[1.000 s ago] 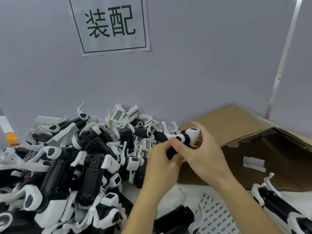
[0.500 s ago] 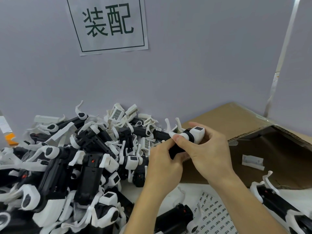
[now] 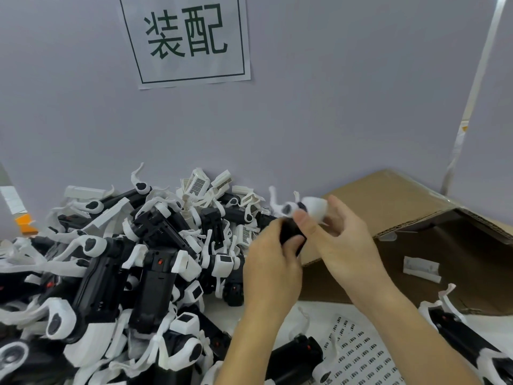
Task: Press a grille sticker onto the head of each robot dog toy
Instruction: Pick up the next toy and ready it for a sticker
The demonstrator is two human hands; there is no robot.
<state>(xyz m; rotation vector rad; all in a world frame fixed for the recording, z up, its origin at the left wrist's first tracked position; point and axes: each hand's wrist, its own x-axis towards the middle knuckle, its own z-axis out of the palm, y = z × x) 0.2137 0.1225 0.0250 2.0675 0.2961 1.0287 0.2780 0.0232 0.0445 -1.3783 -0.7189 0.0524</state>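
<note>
Held up over the cardboard box (image 3: 388,201), the robot dog toy (image 3: 302,215) looks light, rigid plastic with thin legs. Left hand (image 3: 273,262) grips its black body; right hand (image 3: 344,240) curls round the white head.

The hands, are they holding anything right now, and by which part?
Yes, one robot dog toy. The left hand grips its black body; the right hand holds around its blurred white head.

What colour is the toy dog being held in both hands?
Black body, white head and legs, on the held toy dog; the head view shows it.
</note>
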